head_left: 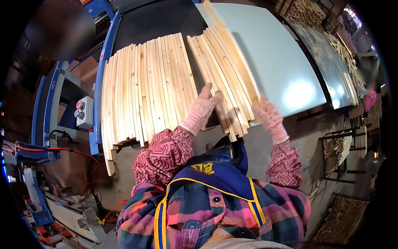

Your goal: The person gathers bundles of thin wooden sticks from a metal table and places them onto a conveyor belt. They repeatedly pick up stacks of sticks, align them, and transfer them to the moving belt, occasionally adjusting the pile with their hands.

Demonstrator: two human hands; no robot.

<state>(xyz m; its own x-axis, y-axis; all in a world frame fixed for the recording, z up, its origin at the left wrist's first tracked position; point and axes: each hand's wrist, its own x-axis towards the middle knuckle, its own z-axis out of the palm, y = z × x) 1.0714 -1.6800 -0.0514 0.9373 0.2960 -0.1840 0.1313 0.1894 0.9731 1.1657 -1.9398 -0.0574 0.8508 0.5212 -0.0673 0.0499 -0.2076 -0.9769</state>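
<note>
My left hand (202, 108), in a pinkish knit glove, rests at the near part of the gap between two groups of pale wooden strips. Its fingers are apart, touching the edge of the smaller group (222, 79). On its other side lies the larger group (149, 87), packed side by side. My right hand (270, 118), gloved alike, is closed around the near end of a wooden strip (237, 47). That strip is blurred by motion and slants across the smaller group's right edge, its far end over a pale shiny sheet (277, 58).
Under the strips runs a dark belt (155, 20) with a blue side frame (105, 54). A grey control box (84, 112) with a red button is fixed at the left. Racks with wood (344, 149) stand at the right, beyond a second shiny table (323, 54).
</note>
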